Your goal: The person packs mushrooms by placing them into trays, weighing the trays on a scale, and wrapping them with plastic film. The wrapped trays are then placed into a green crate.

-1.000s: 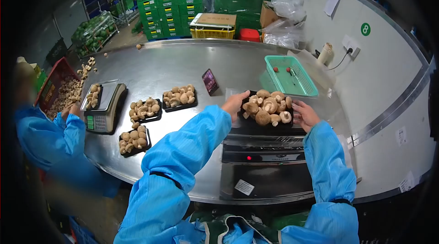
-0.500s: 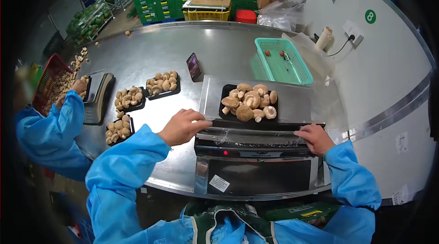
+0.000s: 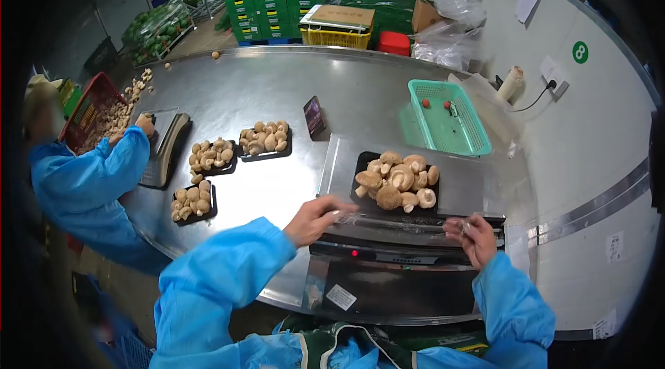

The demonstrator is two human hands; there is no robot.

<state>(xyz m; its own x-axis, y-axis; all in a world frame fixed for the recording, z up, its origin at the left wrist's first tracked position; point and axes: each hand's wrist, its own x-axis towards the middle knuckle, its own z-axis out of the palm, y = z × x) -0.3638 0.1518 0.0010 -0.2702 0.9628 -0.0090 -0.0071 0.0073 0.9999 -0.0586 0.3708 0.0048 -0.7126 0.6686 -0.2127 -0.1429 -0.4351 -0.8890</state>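
Both hands are at the front of a film-wrapping machine (image 3: 395, 256) with a red light. My left hand (image 3: 315, 220) pinches one end of the clear plastic film (image 3: 405, 225), thumb and fingers together. Bunched film shows between the fingers of my right hand (image 3: 474, 239), at the strip's other end. Just beyond the film, a black tray piled with mushrooms (image 3: 400, 178) sits on the machine's metal top. To the left on the table are more mushroom trays: one at the back (image 3: 264, 139), one in the middle (image 3: 211, 156), one in front (image 3: 192, 203).
A co-worker in a blue sleeve (image 3: 90, 175) reaches to a scale (image 3: 166, 147) beside a red crate of mushrooms (image 3: 90, 116). A phone (image 3: 314, 118) stands on the steel table (image 3: 277, 78). A green basket (image 3: 450, 120) lies back right near the wall.
Both hands have closed on the film, with the right hand turned up and film bunched in its fingers. The whole view has shifted. The co-worker's hands have moved near the scale.
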